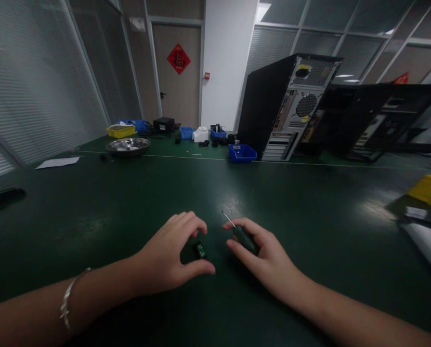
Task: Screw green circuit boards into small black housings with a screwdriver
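A screwdriver (244,239) with a dark green handle and a thin metal shaft lies in my right hand (269,250), its tip pointing up and to the left. Opposite it, my left hand (172,250) is open, thumb and fingers spread apart in a C shape. Between that thumb and the fingers, a small dark part with a green circuit board (201,250) rests on the green tabletop (128,193). The left fingers appear apart from it. Fine details of the little board are too small to make out.
Computer towers (269,106) stand at the back right. Near them is a blue bin (242,153). A metal bowl (127,147) and yellow bin (121,131) sit at the back left, with white paper (58,162) closer. A yellow bin (430,189) lies at the right edge.
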Available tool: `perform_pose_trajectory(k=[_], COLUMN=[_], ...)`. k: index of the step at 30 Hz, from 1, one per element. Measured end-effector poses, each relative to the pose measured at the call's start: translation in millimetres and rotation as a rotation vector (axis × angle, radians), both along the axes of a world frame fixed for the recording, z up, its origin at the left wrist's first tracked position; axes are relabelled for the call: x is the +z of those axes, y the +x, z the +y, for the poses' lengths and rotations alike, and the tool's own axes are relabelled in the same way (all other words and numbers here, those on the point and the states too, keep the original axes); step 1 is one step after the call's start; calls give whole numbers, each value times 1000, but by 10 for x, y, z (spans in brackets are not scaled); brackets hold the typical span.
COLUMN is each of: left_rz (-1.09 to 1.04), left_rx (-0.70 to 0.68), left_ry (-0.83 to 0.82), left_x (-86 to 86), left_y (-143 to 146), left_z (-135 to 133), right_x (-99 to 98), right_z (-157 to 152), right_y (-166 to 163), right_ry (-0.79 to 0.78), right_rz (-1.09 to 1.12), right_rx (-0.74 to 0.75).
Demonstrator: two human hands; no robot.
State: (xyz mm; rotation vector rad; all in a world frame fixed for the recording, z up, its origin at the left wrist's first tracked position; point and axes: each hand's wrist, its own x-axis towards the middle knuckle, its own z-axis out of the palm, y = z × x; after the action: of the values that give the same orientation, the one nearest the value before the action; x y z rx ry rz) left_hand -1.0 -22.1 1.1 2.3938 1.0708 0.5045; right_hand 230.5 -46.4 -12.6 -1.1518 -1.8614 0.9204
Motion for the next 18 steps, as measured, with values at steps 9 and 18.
perform_pose_trajectory(k=[9,18], left_rz=[-46,-34], left_rx=[-73,-97], left_ry=[-78,-260], left_x=[4,97], left_y=[5,4], left_z=[-100,-32], right_x=[22,51], right_z=[-51,-7], right_y=[-44,9], right_ry=[44,5], right_rz=[-67,-18], right_rx=[72,56])
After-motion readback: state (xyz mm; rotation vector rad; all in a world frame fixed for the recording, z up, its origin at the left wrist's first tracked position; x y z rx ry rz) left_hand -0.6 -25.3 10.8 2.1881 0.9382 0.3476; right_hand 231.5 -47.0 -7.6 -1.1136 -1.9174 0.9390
